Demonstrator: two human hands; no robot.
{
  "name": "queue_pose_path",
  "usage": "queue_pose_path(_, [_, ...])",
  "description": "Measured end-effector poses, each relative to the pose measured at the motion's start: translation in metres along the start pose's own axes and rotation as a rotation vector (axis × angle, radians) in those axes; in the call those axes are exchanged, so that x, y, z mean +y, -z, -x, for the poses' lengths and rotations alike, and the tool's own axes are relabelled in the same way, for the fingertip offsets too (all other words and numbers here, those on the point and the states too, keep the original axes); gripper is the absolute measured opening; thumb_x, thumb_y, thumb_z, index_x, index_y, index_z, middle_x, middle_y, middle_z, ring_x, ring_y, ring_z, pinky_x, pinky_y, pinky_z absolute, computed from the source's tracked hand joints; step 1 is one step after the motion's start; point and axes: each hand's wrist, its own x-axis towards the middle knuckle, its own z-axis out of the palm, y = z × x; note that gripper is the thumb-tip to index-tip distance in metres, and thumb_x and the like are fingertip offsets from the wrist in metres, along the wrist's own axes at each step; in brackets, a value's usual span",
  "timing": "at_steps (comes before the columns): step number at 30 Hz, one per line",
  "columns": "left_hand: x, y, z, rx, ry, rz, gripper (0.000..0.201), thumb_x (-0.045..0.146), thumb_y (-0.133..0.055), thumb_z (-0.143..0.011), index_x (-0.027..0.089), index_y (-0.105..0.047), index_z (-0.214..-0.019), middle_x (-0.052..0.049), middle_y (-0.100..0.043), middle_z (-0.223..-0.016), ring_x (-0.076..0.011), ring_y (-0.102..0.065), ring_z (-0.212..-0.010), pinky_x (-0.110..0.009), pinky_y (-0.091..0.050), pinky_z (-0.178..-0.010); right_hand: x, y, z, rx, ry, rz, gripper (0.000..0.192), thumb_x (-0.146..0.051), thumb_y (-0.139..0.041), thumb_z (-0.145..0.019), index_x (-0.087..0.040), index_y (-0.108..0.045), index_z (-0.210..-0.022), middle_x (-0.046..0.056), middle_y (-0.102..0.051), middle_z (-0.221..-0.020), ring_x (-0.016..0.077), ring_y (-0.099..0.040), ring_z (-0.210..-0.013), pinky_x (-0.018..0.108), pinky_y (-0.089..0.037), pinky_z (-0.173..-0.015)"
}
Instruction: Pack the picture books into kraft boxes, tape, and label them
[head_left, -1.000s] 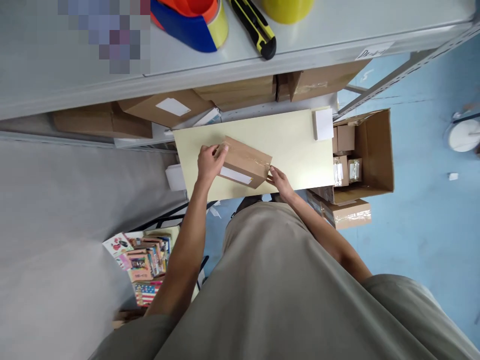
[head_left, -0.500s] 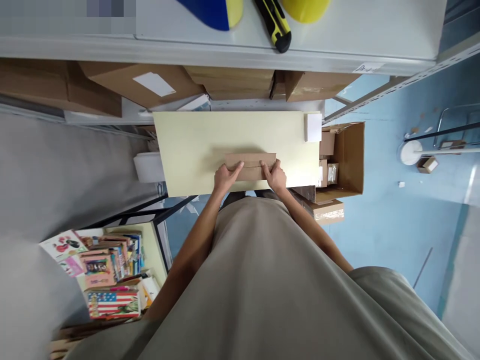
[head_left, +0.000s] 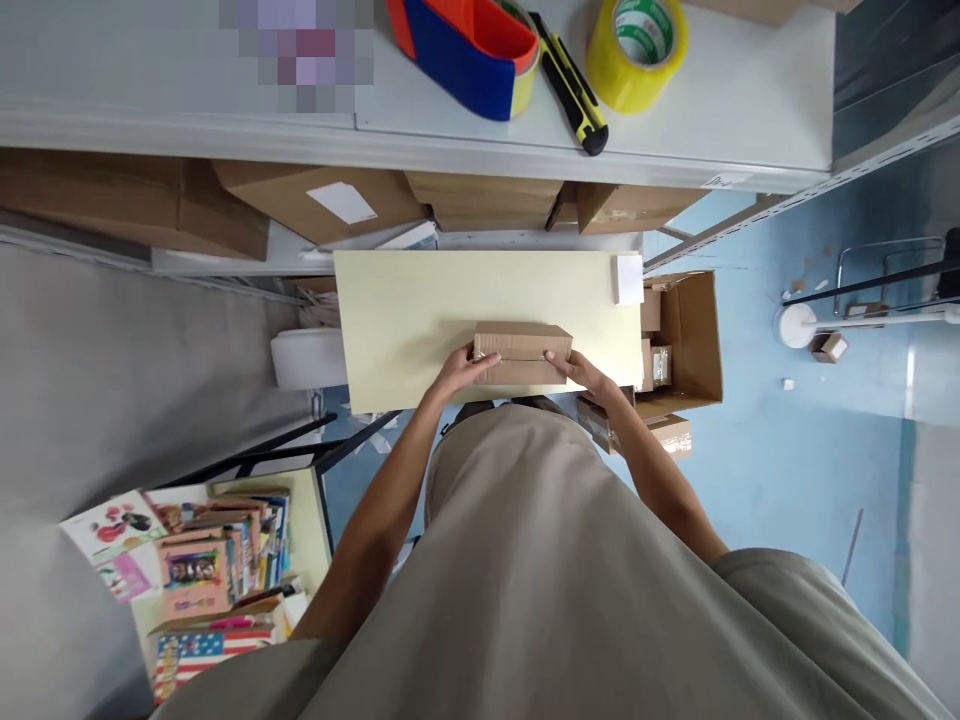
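A small brown cardboard box (head_left: pixel 523 345) sits near the front edge of the pale yellow tabletop (head_left: pixel 405 300). A seam runs along its upper face. My left hand (head_left: pixel 459 370) grips the box's left end, thumb resting on top by the seam. At the other end my right hand (head_left: pixel 581 370) holds it the same way, its thumb lying on the seam. The fingers behind and under the box are partly hidden. A small white block, perhaps a stack of paper (head_left: pixel 628 280), lies at the table's far right corner.
On the shelf (head_left: pixel 675 140) above are a utility knife (head_left: pixel 574 90), a yellow tape roll (head_left: pixel 637 50) and a blue-and-red tape dispenser (head_left: pixel 472 60). Cardboard boxes (head_left: pixel 487 205) line the lower shelf. An open carton (head_left: pixel 694 340) stands right; books (head_left: pixel 225 560) lie lower left.
The view has shifted, showing more of the upper shelf. The box now shows its far side as well as its top, and my right hand has moved round to its right end.
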Motion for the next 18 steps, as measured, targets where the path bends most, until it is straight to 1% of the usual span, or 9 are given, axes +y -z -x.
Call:
queue_pose_path(3, [-0.005, 0.0, -0.002, 0.039, -0.16, -0.13, 0.075, 0.055, -0.096, -0.084, 0.021, -0.074, -0.147, -0.015, -0.079, -0.152, -0.0391, -0.075, -0.139, -0.051, -0.061, -0.12, 0.008, 0.005, 0.01, 0.049, 0.102, 0.056, 0.072, -0.072, -0.089, -0.088, -0.019, -0.079, -0.136, 0.016, -0.087, -0.129, 0.0368, -0.078, -0.129, 0.052, -0.064, -0.119])
queue_pose_path(5, [-0.007, -0.003, -0.006, 0.085, -0.251, -0.251, 0.082, 0.044, -0.101, -0.081, 0.022, -0.07, -0.153, -0.018, -0.073, -0.156, -0.0398, -0.073, -0.141, -0.053, -0.059, -0.122, 0.015, 0.006, 0.014, 0.095, 0.167, 0.076, 0.08, -0.074, -0.091, -0.083, -0.021, -0.076, -0.14, 0.015, -0.087, -0.127, 0.037, -0.078, -0.126, 0.053, -0.065, -0.115])
queue_pose_path(6, [-0.009, -0.006, -0.008, 0.106, -0.272, -0.304, 0.086, 0.038, -0.103, -0.078, 0.021, -0.068, -0.155, -0.019, -0.071, -0.156, -0.0403, -0.073, -0.139, -0.053, -0.06, -0.122, 0.019, 0.006, 0.015, 0.127, 0.189, 0.079, 0.083, -0.073, -0.092, -0.081, -0.021, -0.075, -0.143, 0.014, -0.086, -0.128, 0.0366, -0.078, -0.125, 0.052, -0.066, -0.113])
queue_pose_path(8, [-0.013, -0.012, -0.014, 0.132, -0.268, -0.38, 0.093, 0.027, -0.105, -0.075, 0.019, -0.064, -0.158, -0.021, -0.068, -0.151, -0.0391, -0.075, -0.131, -0.052, -0.063, -0.117, 0.028, 0.005, 0.013, 0.202, 0.194, 0.101, 0.086, -0.069, -0.093, -0.08, -0.022, -0.072, -0.148, 0.014, -0.085, -0.13, 0.0356, -0.078, -0.123, 0.051, -0.067, -0.111])
queue_pose_path(9, [-0.016, -0.016, -0.016, 0.128, -0.257, -0.399, 0.094, 0.022, -0.104, -0.075, 0.018, -0.062, -0.159, -0.02, -0.067, -0.148, -0.0371, -0.077, -0.124, -0.051, -0.065, -0.113, 0.034, 0.003, 0.011, 0.246, 0.175, 0.123, 0.087, -0.066, -0.094, -0.079, -0.022, -0.071, -0.15, 0.013, -0.085, -0.131, 0.0352, -0.078, -0.121, 0.05, -0.067, -0.11])
queue_pose_path(12, [-0.025, -0.027, -0.019, 0.073, -0.25, -0.409, 0.09, 0.011, -0.096, -0.078, 0.02, -0.059, -0.16, -0.017, -0.065, -0.146, -0.0304, -0.08, -0.109, -0.048, -0.068, -0.107, 0.051, 0.0, 0.005, 0.367, 0.08, 0.2, 0.086, -0.053, -0.094, -0.079, -0.021, -0.069, -0.154, 0.013, -0.085, -0.13, 0.0357, -0.078, -0.118, 0.05, -0.067, -0.105])
queue_pose_path(13, [-0.027, -0.03, -0.019, 0.06, -0.256, -0.408, 0.086, 0.009, -0.093, -0.081, 0.021, -0.059, -0.159, -0.017, -0.065, -0.147, -0.03, -0.081, -0.109, -0.048, -0.068, -0.108, 0.056, -0.001, 0.004, 0.396, 0.056, 0.216, 0.085, -0.048, -0.092, -0.079, -0.021, -0.068, -0.156, 0.013, -0.086, -0.13, 0.036, -0.079, -0.118, 0.049, -0.068, -0.104])
queue_pose_path(15, [-0.029, -0.036, -0.016, 0.064, -0.27, -0.408, 0.077, 0.006, -0.086, -0.085, 0.021, -0.061, -0.156, -0.019, -0.067, -0.15, -0.032, -0.081, -0.118, -0.05, -0.066, -0.113, 0.065, -0.002, 0.001, 0.432, 0.049, 0.223, 0.084, -0.04, -0.088, -0.082, -0.022, -0.065, -0.16, 0.013, -0.085, -0.133, 0.0361, -0.079, -0.121, 0.049, -0.068, -0.103])
queue_pose_path(18, [-0.024, -0.043, -0.011, 0.093, -0.278, -0.399, 0.068, 0.007, -0.08, -0.091, 0.023, -0.064, -0.155, -0.02, -0.071, -0.157, -0.0331, -0.081, -0.127, -0.05, -0.065, -0.117, 0.071, 0.0, -0.001, 0.442, 0.103, 0.219, 0.084, -0.035, -0.081, -0.086, -0.02, -0.06, -0.166, 0.015, -0.083, -0.142, 0.0358, -0.079, -0.13, 0.049, -0.066, -0.111])
